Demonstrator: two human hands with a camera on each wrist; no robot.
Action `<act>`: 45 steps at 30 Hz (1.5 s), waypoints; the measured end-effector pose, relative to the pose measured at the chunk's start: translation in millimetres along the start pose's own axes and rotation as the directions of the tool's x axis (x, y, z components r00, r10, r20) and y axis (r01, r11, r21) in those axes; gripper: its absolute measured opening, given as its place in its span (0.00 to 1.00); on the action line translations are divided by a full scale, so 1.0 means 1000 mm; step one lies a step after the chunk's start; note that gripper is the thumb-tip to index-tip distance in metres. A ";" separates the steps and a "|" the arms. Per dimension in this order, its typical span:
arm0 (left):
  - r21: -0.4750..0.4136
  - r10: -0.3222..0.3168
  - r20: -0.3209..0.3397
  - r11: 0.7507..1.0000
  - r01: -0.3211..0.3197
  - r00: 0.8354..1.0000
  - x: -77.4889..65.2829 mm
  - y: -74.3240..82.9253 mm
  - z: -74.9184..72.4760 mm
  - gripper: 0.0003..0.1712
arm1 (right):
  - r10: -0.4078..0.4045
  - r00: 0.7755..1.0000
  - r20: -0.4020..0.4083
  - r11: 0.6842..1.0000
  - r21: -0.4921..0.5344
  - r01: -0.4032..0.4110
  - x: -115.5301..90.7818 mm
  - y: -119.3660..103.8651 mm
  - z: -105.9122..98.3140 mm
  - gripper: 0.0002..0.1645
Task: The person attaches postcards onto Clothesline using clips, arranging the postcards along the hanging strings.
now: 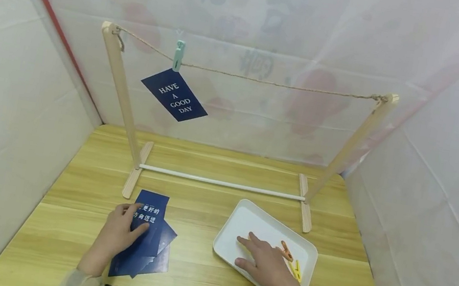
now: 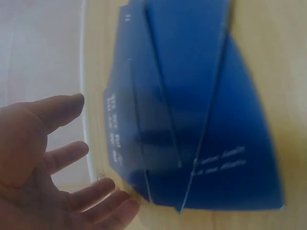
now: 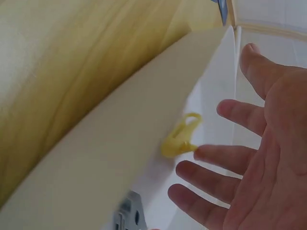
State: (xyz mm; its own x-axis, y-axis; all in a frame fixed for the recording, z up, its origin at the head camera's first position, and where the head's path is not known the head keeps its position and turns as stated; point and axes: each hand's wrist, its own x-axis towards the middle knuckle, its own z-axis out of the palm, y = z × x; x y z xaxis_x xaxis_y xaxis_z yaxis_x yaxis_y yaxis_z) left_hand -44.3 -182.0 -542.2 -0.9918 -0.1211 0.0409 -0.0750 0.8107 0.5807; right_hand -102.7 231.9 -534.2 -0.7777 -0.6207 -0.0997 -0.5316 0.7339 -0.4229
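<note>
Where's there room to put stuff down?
Bare wooden table shows between the dark-blue printed cards and white rectangular tray, and behind the thin white rod. Crowded: cards by the left hand, orange and yellow clips beside the right hand.

The rack stands far back on the desk, the rope running between its posts. Left on the rope sits a clip, with a card hanging below. Nearer than the rack, an overlapping pile lies left; right of it, the tray has pegs in its right half.
</note>
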 end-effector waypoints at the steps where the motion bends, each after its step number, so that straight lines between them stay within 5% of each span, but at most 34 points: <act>1: 0.029 0.009 -0.004 1.000 -0.008 1.000 0.000 0.000 0.002 0.35 | -0.002 1.000 0.000 1.000 0.006 0.002 0.000 0.000 0.001 0.35; 12: 0.224 0.030 -0.046 0.974 -0.019 0.998 0.000 -0.001 0.018 0.34 | 0.001 0.999 -0.043 1.000 -0.008 -0.001 -0.003 -0.002 0.010 0.32; 21: 0.112 -0.071 0.015 0.991 0.069 0.997 0.001 0.000 0.015 0.43 | -0.019 0.995 -0.099 0.994 -0.104 0.009 -0.001 0.001 0.017 0.23; 30: 0.008 -0.125 0.040 0.992 0.125 0.991 0.008 -0.003 0.016 0.49 | -0.006 0.995 -0.098 0.982 -0.190 -0.012 0.000 0.003 0.018 0.34; 45: -0.041 -0.180 0.052 0.982 0.183 0.982 0.013 -0.007 0.014 0.64 | 0.035 0.995 -0.095 0.984 -0.172 -0.051 0.002 0.004 0.025 0.29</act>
State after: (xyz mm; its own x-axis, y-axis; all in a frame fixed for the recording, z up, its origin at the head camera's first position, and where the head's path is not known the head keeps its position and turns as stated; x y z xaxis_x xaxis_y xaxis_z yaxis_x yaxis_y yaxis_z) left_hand -57.7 -181.6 -557.1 -0.9660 -0.2357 -0.1066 -0.2506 0.7508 0.6111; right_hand -98.8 226.9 -558.5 -0.8241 -0.5657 -0.0282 -0.5411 0.8011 -0.2557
